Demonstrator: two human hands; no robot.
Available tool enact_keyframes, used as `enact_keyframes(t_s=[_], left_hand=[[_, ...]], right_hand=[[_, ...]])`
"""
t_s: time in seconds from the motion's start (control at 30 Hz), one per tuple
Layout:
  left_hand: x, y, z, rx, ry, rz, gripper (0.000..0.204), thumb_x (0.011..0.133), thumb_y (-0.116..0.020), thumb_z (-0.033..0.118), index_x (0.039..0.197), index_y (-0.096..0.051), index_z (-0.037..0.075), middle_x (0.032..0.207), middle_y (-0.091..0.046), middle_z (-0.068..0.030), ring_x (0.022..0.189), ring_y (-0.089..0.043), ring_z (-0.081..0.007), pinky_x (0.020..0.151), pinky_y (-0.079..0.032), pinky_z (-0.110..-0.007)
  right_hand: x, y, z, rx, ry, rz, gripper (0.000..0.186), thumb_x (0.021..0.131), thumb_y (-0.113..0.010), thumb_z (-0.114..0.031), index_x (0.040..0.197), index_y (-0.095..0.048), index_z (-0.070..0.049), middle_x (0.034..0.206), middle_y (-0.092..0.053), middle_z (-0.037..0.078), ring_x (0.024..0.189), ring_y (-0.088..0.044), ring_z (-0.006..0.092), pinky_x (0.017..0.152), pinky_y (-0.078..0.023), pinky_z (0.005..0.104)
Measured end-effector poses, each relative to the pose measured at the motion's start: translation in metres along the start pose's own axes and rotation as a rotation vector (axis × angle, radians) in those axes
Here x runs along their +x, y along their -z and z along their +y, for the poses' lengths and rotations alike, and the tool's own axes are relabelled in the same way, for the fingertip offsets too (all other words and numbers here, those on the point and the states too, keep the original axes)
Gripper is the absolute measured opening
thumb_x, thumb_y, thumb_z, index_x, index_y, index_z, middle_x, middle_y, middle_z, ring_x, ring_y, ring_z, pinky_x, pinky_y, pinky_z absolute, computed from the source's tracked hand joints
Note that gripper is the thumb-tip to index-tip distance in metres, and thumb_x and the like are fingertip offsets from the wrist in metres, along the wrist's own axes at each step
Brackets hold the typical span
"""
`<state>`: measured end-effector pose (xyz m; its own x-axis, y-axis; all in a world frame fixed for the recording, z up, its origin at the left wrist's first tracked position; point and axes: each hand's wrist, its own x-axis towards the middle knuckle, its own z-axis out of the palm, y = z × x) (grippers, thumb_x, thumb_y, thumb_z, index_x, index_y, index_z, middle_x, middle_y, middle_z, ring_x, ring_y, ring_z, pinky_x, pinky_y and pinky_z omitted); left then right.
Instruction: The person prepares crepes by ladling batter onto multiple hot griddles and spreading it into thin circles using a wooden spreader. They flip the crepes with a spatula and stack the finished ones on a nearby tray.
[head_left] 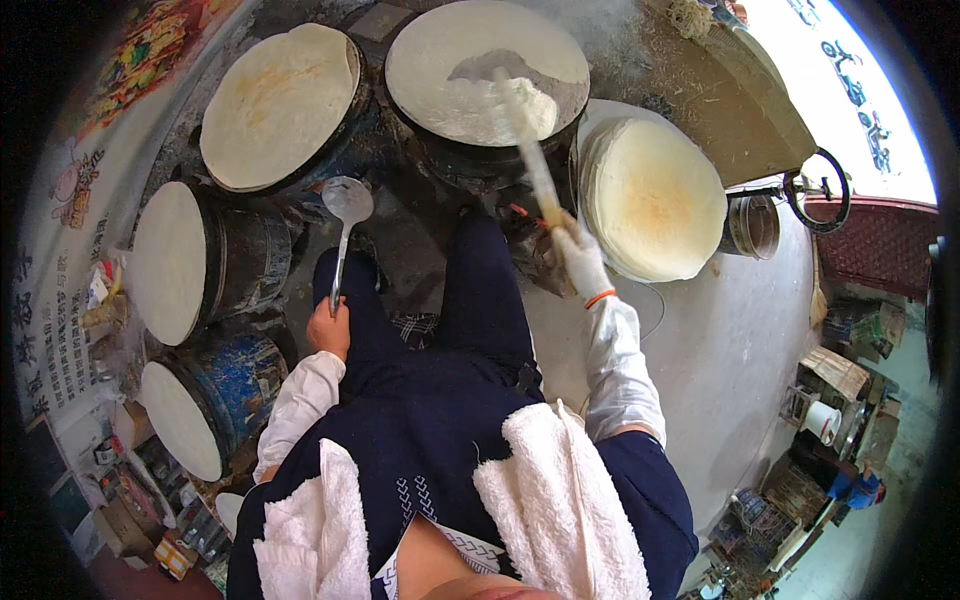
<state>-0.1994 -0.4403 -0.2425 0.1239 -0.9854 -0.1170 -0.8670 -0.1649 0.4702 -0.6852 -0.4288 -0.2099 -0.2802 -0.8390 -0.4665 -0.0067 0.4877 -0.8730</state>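
My bare left hand [330, 328] is closed round the handle of a metal ladle [348, 202], whose bowl is smeared with pale batter. In a white glove, my right hand [580, 262] grips a long flat spreader [540, 172], its far end blurred by motion. That end lies over a round griddle [478, 68], against a lump of white batter [532, 108]. A thin pale layer covers most of this griddle, and a dark patch shows through near its middle. Right of it, a thick stack of round flatbreads [655, 200] stands close to my right hand.
A lightly browned flatbread [282, 108] lies on the griddle at the far left. Two more pale rounds, one on a dark drum [245, 250] and one on a blue drum [240, 390], stand along my left. A handwheel [818, 190] juts out at the right beside a brown panel [740, 95].
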Motion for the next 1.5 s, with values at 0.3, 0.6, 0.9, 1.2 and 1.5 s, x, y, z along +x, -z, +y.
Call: enact_keyframes(t_s=[0.3,0.6,0.9,1.2,1.5], left_hand=[[0.008,0.002,0.016,-0.026,0.065,-0.043,0.021,0.093,-0.061,0.027,0.098,-0.073,0.011,0.087,-0.07,-0.0151,0.082,-0.067,-0.0358,0.072,-0.05,-0.045],[0.008,-0.003,0.007,0.003,0.021,-0.032,0.023,0.095,-0.061,0.029,0.101,-0.073,0.01,0.087,-0.071,-0.0154,0.084,-0.068,-0.0351,0.073,-0.05,-0.044],[0.01,-0.005,0.007,-0.096,0.061,-0.01,0.019,0.093,-0.062,0.027,0.098,-0.072,0.011,0.087,-0.07,-0.0147,0.082,-0.067,-0.0353,0.072,-0.05,-0.044],[0.014,-0.003,-0.002,-0.173,0.04,0.02,0.016,0.089,-0.062,0.024,0.092,-0.072,0.011,0.086,-0.07,-0.0127,0.081,-0.066,-0.0379,0.071,-0.05,-0.048],[0.002,0.059,0.035,-0.314,0.046,-0.143,0.023,0.096,-0.068,0.025,0.087,-0.067,0.004,0.072,-0.066,-0.0071,0.066,-0.063,-0.0192,0.063,-0.05,-0.034]], right_hand=[[0.069,-0.002,-0.09,-0.855,0.222,0.42,0.037,0.103,-0.047,-0.029,0.139,-0.049,-0.021,0.098,-0.068,0.029,0.094,-0.065,0.0484,0.079,-0.051,0.0561],[0.134,-0.011,-0.084,-0.639,0.167,0.603,0.045,0.1,-0.05,-0.025,0.144,-0.047,-0.018,0.104,-0.069,0.028,0.098,-0.065,0.0478,0.083,-0.052,0.054],[0.113,-0.093,-0.068,-0.387,0.279,0.46,0.052,0.095,-0.057,-0.024,0.147,-0.049,-0.022,0.118,-0.066,0.027,0.109,-0.063,0.0434,0.094,-0.05,0.0461],[0.041,-0.067,-0.071,-0.449,0.101,0.554,0.051,0.096,-0.057,-0.023,0.146,-0.051,-0.013,0.13,-0.065,0.02,0.122,-0.061,0.034,0.102,-0.046,0.0378],[0.104,-0.088,-0.121,-0.732,0.134,0.466,0.052,0.096,-0.054,-0.028,0.147,-0.047,-0.028,0.11,-0.07,0.023,0.102,-0.067,0.0412,0.09,-0.052,0.0508]])
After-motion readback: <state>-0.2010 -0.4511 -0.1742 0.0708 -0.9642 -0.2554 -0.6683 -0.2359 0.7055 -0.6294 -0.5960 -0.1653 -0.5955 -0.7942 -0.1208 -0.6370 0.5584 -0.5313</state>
